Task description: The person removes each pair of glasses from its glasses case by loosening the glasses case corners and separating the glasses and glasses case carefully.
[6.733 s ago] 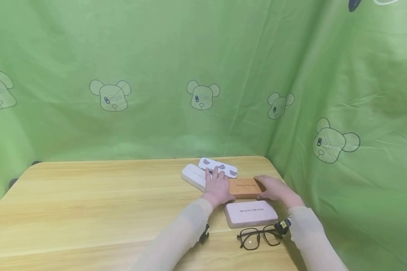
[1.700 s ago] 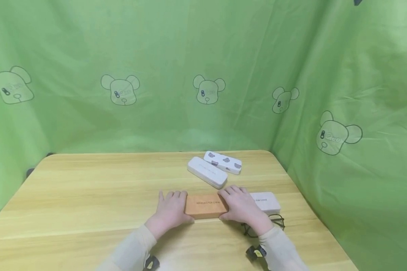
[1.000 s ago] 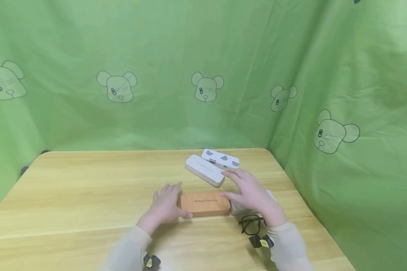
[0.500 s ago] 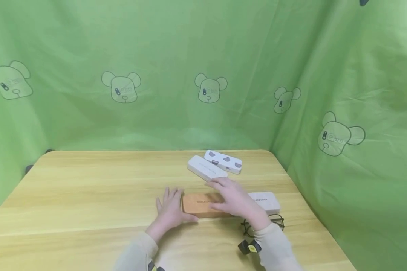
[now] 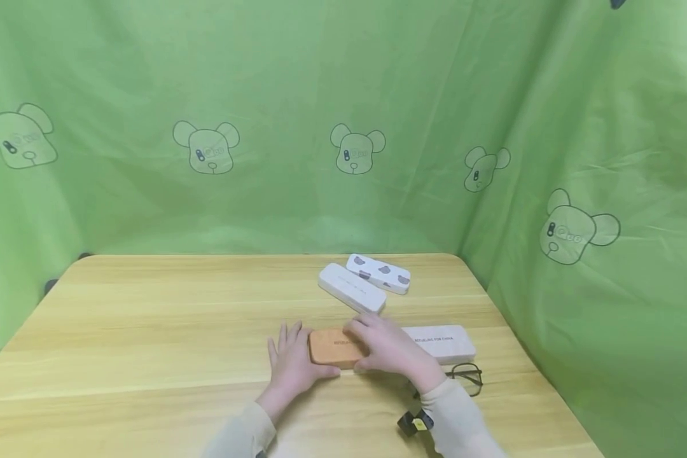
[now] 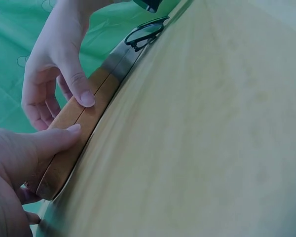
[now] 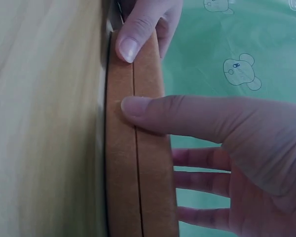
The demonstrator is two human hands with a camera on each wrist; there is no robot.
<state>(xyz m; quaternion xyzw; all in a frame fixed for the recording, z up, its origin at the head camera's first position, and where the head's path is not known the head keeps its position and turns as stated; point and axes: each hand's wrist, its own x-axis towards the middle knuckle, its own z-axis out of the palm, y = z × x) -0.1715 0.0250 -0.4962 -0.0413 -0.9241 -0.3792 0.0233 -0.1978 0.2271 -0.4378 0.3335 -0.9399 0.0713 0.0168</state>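
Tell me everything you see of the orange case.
The orange case is long with rounded corners, looks leather-covered, and bears dark print on top, partly hidden. It appears closed, a thin seam along its front. It lies flat on the table, a pale case to its right. The left grip holds its left end, the right grip its right part, thumbs on its front.
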